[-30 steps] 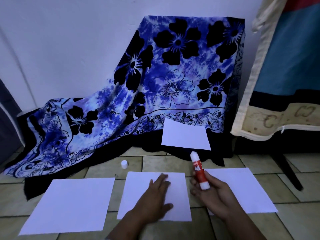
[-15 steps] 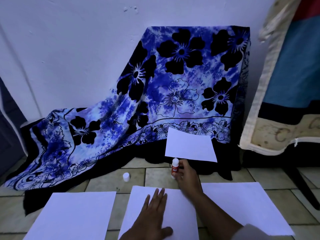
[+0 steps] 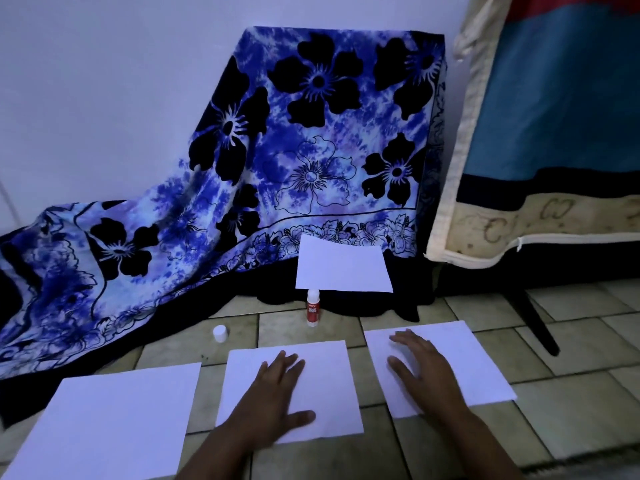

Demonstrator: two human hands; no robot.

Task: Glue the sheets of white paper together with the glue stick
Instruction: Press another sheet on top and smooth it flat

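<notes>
Three white sheets lie side by side on the tiled floor: a left sheet, a middle sheet and a right sheet. My left hand rests flat on the middle sheet with fingers spread. On the right sheet, my right hand lies flat as well. A fourth, smaller sheet leans on the dark cloth farther back. The red and white glue stick stands upright and uncapped on the floor just below that sheet, free of both hands. Its white cap sits on the floor to the left.
A blue floral cloth drapes down from the wall to the floor at left and centre. A mattress edge and a dark furniture leg stand at the right. Beige floor tiles surround the sheets.
My right hand set the glue stick upright on the floor behind the middle sheet, let it go, and moved back onto the right sheet. My left hand stayed on the middle sheet.
</notes>
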